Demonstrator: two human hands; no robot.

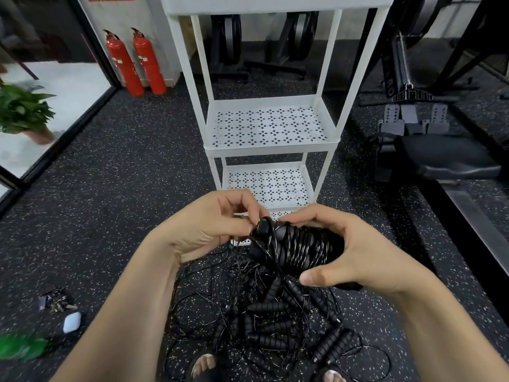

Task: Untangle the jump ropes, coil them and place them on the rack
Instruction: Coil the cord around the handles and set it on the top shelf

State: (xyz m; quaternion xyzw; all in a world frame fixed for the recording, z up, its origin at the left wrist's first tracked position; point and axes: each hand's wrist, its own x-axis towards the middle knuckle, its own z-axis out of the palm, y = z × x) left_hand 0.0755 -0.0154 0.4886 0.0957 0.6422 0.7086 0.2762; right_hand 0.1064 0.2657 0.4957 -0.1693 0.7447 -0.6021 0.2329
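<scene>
A pair of black ribbed jump-rope handles [296,248] with thin black cord wound round them sits between my hands. My right hand [355,255] grips the bundle from the right, thumb underneath. My left hand [217,224] pinches the cord at the bundle's left end. Below, a tangled pile of jump ropes [275,323] with several black handles lies on the speckled floor. The white three-tier rack [270,128] stands just beyond my hands, its perforated shelves bare.
Two red fire extinguishers [135,62] stand by the wall at back left. A rowing machine [429,144] fills the right side. Keys [55,300] and a small white case [72,322] lie on the floor at left, near green plants [22,108]. My sandalled feet [203,365] show at the bottom.
</scene>
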